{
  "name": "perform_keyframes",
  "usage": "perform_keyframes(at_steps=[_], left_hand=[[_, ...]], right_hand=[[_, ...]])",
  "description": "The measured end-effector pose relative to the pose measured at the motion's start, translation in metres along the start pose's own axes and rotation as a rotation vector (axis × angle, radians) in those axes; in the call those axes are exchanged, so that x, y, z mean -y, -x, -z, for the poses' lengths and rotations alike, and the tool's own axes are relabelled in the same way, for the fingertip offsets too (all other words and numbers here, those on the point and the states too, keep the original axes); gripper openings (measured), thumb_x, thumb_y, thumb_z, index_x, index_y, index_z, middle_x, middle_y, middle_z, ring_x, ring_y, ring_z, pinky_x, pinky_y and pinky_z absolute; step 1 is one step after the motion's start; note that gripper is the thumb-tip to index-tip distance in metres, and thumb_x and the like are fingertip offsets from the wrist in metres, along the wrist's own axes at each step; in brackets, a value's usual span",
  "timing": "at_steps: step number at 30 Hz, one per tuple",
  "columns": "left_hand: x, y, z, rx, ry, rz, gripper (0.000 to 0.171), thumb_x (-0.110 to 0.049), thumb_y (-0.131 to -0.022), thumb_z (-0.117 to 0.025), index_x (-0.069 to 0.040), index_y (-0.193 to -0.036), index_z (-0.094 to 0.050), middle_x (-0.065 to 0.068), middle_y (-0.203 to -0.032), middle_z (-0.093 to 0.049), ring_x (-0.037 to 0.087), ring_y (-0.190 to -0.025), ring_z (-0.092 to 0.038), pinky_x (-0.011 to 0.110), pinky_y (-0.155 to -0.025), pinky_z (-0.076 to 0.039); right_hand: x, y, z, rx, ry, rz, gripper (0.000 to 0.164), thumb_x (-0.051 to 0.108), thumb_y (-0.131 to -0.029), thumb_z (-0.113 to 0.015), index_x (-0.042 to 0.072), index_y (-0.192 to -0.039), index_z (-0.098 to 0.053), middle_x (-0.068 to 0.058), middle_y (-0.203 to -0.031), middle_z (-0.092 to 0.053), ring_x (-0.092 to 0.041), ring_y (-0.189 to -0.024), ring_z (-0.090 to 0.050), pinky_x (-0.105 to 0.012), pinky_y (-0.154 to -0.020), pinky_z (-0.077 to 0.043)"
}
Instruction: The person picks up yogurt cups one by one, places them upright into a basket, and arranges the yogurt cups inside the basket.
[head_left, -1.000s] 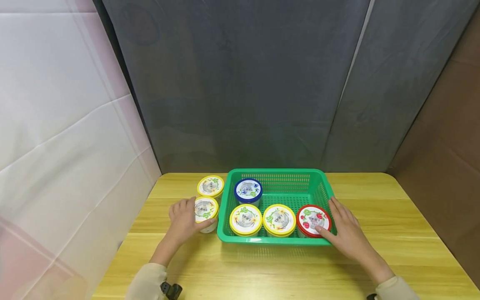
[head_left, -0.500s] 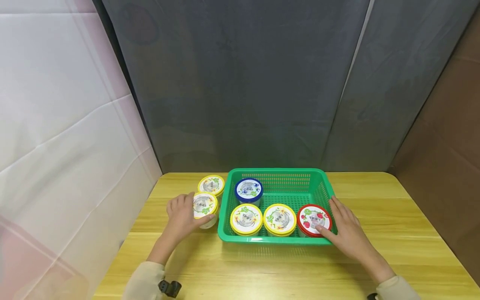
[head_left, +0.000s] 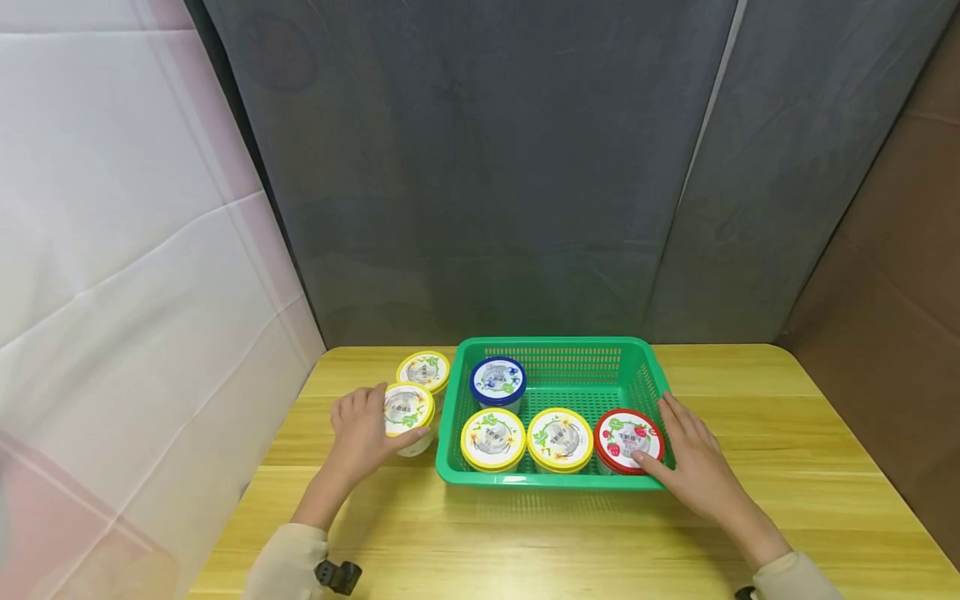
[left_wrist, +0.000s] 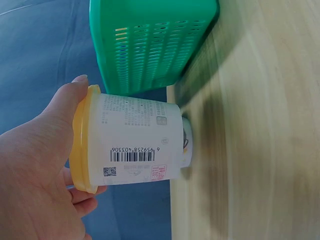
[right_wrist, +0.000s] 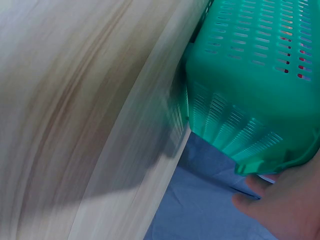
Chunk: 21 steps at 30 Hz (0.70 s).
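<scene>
A round white tub with a yellow lid is in my left hand, left of the green basket. Thumb and fingers grip it around the lid, as the left wrist view shows of the tub's barcoded side. Behind it stands another yellow-lidded tub. My right hand rests at the right rim of the green basket, fingers straight along the outside. Its thumb reaches over the lid of a red-lidded tub. In the right wrist view the fingertips show by the basket's corner.
Inside the basket, two yellow-lidded tubs stand beside the red one in the front row. A blue-lidded tub is at the back left. The wooden table runs back to a grey cloth wall.
The left hand has raised the yellow-lidded tub and shifted it slightly back and left. The right hand and basket have stayed almost still.
</scene>
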<state>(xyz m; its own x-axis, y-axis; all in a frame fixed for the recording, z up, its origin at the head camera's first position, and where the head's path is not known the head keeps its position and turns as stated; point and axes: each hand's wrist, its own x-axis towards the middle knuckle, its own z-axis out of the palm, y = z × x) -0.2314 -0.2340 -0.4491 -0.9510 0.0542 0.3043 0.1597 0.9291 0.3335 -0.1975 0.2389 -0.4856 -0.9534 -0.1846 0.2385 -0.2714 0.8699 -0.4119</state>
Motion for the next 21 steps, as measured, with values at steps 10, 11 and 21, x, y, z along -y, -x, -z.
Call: perform_keyframes(at_steps=[10, 11, 21], left_hand=[[-0.001, -0.006, 0.011, -0.022, -0.004, -0.002, 0.098, -0.055, -0.074, -0.079, 0.009, -0.139, -0.043, 0.031, -0.13, -0.049, 0.045, -0.121, -0.04, 0.06, -0.103, -0.023], [-0.002, -0.007, 0.013, -0.022, -0.007, -0.001, 0.098, -0.056, -0.074, -0.079, 0.009, -0.139, -0.043, 0.031, -0.13, -0.049, 0.045, -0.122, -0.04, 0.061, -0.103, -0.023], [-0.011, -0.016, 0.028, -0.037, -0.03, 0.005, 0.098, -0.056, -0.075, -0.078, 0.009, -0.14, -0.043, 0.031, -0.13, -0.049, 0.044, -0.121, -0.04, 0.06, -0.104, -0.024]], right_hand=[[0.001, 0.0, 0.002, 0.006, 0.001, -0.012, 0.096, 0.057, -0.091, -0.062, -0.001, -0.156, -0.022, -0.02, -0.164, -0.021, -0.047, -0.145, -0.026, -0.073, -0.109, -0.025], [0.001, 0.0, 0.001, 0.005, 0.002, -0.011, 0.096, 0.057, -0.091, -0.062, -0.001, -0.156, -0.022, -0.02, -0.164, -0.021, -0.047, -0.145, -0.026, -0.073, -0.109, -0.025], [0.001, 0.0, 0.001, 0.007, -0.001, -0.012, 0.096, 0.057, -0.091, -0.061, -0.001, -0.156, -0.022, -0.02, -0.164, -0.02, -0.047, -0.145, -0.025, -0.073, -0.109, -0.025]])
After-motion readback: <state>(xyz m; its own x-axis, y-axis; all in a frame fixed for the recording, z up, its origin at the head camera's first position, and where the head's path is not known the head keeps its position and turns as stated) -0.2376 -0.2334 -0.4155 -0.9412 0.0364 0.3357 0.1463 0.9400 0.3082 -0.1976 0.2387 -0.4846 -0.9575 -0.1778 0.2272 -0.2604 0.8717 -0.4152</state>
